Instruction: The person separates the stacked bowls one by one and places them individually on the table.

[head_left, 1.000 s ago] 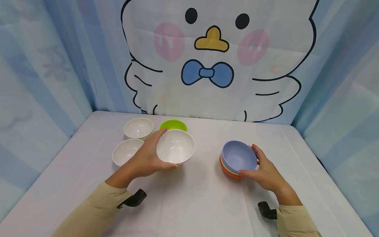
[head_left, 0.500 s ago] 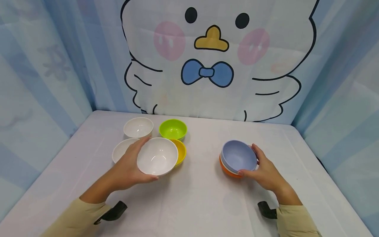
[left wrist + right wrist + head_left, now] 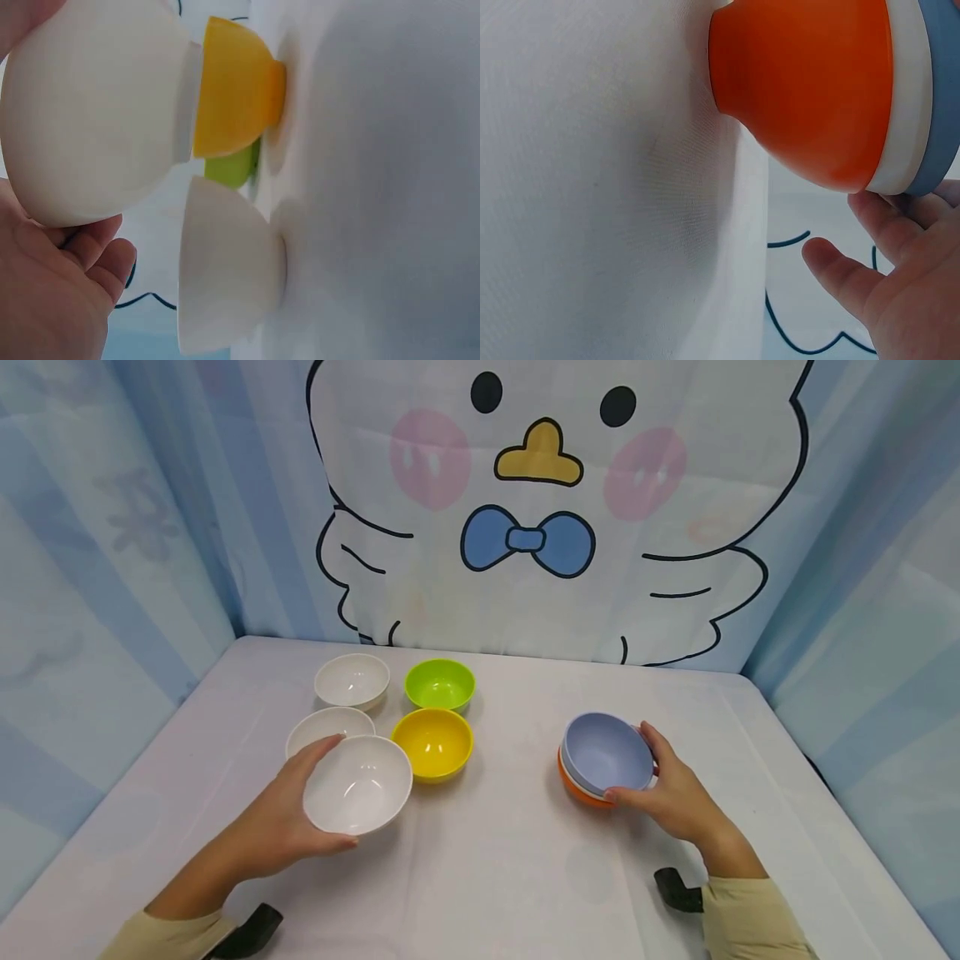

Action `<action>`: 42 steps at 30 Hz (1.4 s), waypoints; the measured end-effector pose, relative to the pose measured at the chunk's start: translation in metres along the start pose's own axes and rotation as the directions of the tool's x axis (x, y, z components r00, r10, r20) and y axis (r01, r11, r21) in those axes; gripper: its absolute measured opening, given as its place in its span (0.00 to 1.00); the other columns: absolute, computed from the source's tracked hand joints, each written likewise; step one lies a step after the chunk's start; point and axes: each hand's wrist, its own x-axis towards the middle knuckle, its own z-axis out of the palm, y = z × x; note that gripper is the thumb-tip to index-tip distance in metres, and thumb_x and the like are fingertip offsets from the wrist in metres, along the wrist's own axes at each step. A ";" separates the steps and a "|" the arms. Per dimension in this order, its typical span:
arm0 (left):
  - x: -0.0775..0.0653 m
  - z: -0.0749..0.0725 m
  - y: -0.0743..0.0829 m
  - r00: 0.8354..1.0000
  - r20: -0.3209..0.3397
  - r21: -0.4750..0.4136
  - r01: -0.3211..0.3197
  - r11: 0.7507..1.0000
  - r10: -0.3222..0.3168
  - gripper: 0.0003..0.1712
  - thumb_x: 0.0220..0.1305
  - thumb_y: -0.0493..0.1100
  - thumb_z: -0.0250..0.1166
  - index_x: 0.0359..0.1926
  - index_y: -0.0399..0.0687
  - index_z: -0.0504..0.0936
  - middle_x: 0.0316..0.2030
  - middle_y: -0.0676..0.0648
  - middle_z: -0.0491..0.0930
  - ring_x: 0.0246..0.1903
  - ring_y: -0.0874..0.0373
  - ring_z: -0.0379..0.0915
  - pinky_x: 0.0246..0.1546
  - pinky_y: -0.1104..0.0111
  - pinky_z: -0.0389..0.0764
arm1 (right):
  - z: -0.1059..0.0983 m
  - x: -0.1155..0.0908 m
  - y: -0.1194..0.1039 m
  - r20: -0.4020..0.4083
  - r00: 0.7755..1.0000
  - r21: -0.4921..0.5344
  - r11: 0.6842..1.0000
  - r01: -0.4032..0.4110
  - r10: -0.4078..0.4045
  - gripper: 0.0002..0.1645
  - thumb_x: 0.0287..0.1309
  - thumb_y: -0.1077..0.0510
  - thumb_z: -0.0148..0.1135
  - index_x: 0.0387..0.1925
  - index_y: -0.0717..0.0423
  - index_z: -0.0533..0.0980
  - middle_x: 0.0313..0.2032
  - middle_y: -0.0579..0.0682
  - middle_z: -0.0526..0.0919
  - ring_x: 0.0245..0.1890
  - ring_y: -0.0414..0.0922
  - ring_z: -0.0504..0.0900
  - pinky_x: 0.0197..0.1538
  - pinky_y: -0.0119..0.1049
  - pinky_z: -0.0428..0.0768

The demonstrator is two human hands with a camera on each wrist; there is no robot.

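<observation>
My left hand [image 3: 277, 827] holds a white bowl [image 3: 358, 787] by its sides, thumb at the near side and fingers at the far side. In the left wrist view that white bowl [image 3: 97, 112] is held off the table, its foot touching nothing. My right hand [image 3: 675, 797] grips the side of a stack on the right: a blue bowl [image 3: 607, 752] on top, a white bowl [image 3: 906, 97] under it, and an orange bowl [image 3: 802, 90] at the bottom. The orange bowl's foot rests on the table. Some right fingers are hidden behind the stack.
Just beyond the held bowl stand a second white bowl [image 3: 326, 724] and a yellow bowl [image 3: 432, 745]. Behind them are another white bowl [image 3: 352, 681] and a green bowl [image 3: 440, 685]. The white-covered table [image 3: 495, 877] ends at a printed curtain [image 3: 525, 610].
My left hand has carried the white bowl left and toward me, uncovering the yellow and green bowls. My right hand and its stack have stayed in place.
</observation>
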 end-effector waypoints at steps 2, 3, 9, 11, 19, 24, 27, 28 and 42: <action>-0.005 -0.001 -0.005 1.000 0.005 0.012 0.024 1.000 -0.024 0.71 0.38 0.56 0.85 0.76 0.43 0.51 0.70 0.34 0.57 0.59 0.35 0.64 0.52 0.38 0.76 | 0.001 0.000 0.001 0.001 1.000 0.002 1.000 -0.001 0.001 0.71 0.51 0.47 0.78 0.77 0.66 0.39 0.74 0.68 0.52 0.69 0.67 0.58 0.67 0.64 0.60; -0.008 -0.002 -0.007 0.999 0.006 0.017 0.033 0.999 -0.033 0.71 0.37 0.56 0.85 0.76 0.43 0.50 0.70 0.33 0.57 0.59 0.35 0.64 0.51 0.38 0.76 | 0.001 0.000 0.001 0.001 1.000 0.003 1.000 -0.001 0.001 0.71 0.51 0.47 0.78 0.77 0.66 0.39 0.74 0.68 0.52 0.69 0.67 0.58 0.67 0.64 0.60; -0.023 -0.008 -0.024 0.999 0.012 0.035 0.047 0.998 -0.048 0.73 0.35 0.56 0.86 0.76 0.41 0.50 0.68 0.32 0.58 0.61 0.33 0.63 0.52 0.35 0.73 | 0.001 0.000 0.001 0.001 1.000 -0.010 1.000 0.002 -0.002 0.71 0.51 0.46 0.77 0.77 0.65 0.39 0.74 0.68 0.51 0.68 0.67 0.59 0.66 0.65 0.62; -0.026 -0.009 -0.028 0.998 0.015 0.041 0.064 0.997 -0.065 0.74 0.35 0.56 0.86 0.76 0.41 0.50 0.68 0.31 0.58 0.61 0.32 0.63 0.52 0.34 0.72 | 0.000 0.000 0.001 0.002 1.000 -0.014 1.000 0.004 -0.004 0.70 0.51 0.46 0.77 0.78 0.65 0.39 0.74 0.69 0.51 0.68 0.67 0.60 0.66 0.65 0.62; -0.032 -0.013 -0.041 0.998 0.013 0.038 0.066 0.997 -0.066 0.74 0.35 0.57 0.85 0.75 0.39 0.50 0.69 0.31 0.58 0.61 0.33 0.62 0.52 0.34 0.71 | 0.000 0.001 0.002 0.005 1.000 -0.002 1.000 -0.006 0.006 0.70 0.51 0.46 0.77 0.78 0.65 0.39 0.74 0.69 0.50 0.68 0.68 0.59 0.66 0.65 0.62; -0.036 -0.014 -0.047 1.000 0.006 0.031 0.030 0.999 -0.030 0.73 0.35 0.56 0.86 0.75 0.37 0.51 0.69 0.31 0.58 0.62 0.34 0.62 0.54 0.33 0.69 | 0.001 0.000 0.002 0.004 1.000 0.006 1.000 -0.006 0.006 0.70 0.51 0.46 0.77 0.78 0.65 0.39 0.74 0.68 0.51 0.68 0.68 0.59 0.66 0.65 0.62; -0.039 -0.014 -0.051 1.000 -0.010 0.040 -0.010 0.999 0.010 0.72 0.35 0.54 0.86 0.74 0.36 0.52 0.68 0.32 0.60 0.61 0.35 0.63 0.57 0.42 0.71 | 0.000 0.000 0.002 0.003 1.000 0.002 1.000 0.000 0.000 0.70 0.51 0.46 0.77 0.77 0.65 0.40 0.74 0.69 0.51 0.68 0.68 0.59 0.66 0.65 0.62; -0.040 -0.014 -0.052 0.999 -0.017 0.042 -0.028 0.999 0.029 0.72 0.35 0.54 0.86 0.74 0.35 0.53 0.68 0.32 0.61 0.61 0.36 0.63 0.59 0.49 0.71 | 0.000 0.000 0.002 0.002 1.000 0.002 1.000 0.003 -0.003 0.70 0.51 0.47 0.77 0.77 0.66 0.40 0.74 0.69 0.51 0.68 0.68 0.59 0.66 0.65 0.62; -0.045 -0.013 -0.068 0.999 0.011 0.046 -0.041 0.998 0.040 0.67 0.41 0.53 0.84 0.74 0.35 0.52 0.68 0.32 0.61 0.63 0.36 0.62 0.59 0.63 0.69 | -0.001 -0.001 -0.001 0.009 1.000 0.002 1.000 -0.007 0.007 0.71 0.51 0.46 0.77 0.78 0.65 0.39 0.74 0.68 0.51 0.67 0.69 0.60 0.66 0.65 0.63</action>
